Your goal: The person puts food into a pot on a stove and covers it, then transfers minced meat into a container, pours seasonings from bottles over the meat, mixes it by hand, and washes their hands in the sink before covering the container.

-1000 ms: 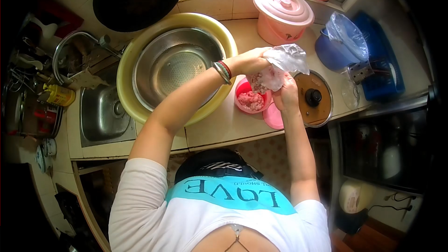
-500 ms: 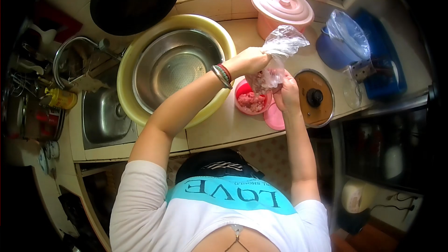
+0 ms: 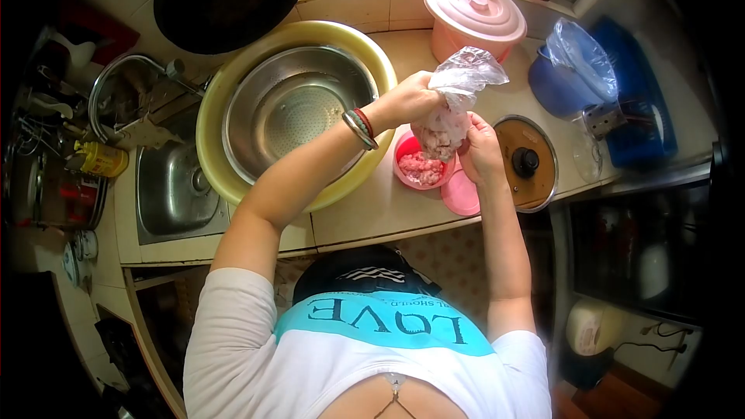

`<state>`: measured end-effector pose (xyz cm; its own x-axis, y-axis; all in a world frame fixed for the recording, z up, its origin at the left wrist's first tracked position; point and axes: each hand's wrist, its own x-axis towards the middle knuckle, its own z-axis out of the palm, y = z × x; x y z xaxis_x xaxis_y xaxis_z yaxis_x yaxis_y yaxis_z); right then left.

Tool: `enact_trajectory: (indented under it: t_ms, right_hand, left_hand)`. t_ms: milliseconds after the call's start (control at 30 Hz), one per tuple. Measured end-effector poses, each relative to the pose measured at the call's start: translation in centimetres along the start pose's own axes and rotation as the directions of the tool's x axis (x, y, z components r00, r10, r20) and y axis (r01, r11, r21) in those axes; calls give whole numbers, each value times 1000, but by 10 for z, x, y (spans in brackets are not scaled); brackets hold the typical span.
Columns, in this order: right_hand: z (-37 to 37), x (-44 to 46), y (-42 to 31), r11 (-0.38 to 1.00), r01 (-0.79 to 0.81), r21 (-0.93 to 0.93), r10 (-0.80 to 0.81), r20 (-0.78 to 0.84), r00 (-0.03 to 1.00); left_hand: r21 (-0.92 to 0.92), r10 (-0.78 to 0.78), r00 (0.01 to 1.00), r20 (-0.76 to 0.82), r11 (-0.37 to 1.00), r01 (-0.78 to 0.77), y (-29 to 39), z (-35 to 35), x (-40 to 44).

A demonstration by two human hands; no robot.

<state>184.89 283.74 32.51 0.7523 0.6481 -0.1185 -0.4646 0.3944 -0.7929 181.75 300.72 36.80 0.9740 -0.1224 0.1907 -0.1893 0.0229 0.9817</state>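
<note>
A clear plastic bag with minced meat inside hangs between my hands, above a small pink bowl. My left hand, with bracelets at the wrist, is closed round the upper part of the bag. My right hand pinches the bag's lower right side. Pink minced meat lies in the bowl, partly hidden by the bag. Right of the bowl, a pink lid rests on the counter beneath my right wrist.
A steel basin sits in a large yellow basin beside the sink. Behind stands a lidded pink bucket. To the right are a glass pot lid, a blue bucket and a blue tray.
Both hands still hold the bag. Its upper part has spread upward from its earlier flatter shape, and the meat-filled part now hangs lower over the bowl.
</note>
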Motion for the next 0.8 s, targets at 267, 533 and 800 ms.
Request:
enact_trajectory:
  t_ms: [267, 533, 800]
  right_hand:
    - [-4, -1, 5, 999, 43, 31, -42, -4, 999]
    - [-5, -2, 5, 997, 74, -17, -73, 50, 996]
    - [-2, -8, 1, 994, 91, -62, -88, 61, 994]
  left_hand:
    - [243, -89, 994, 63, 967, 71, 8, -2, -8]
    - [597, 231, 970, 76, 769, -230, 20, 3, -13]
    - [834, -54, 998, 37, 552, -1, 28, 8, -22]
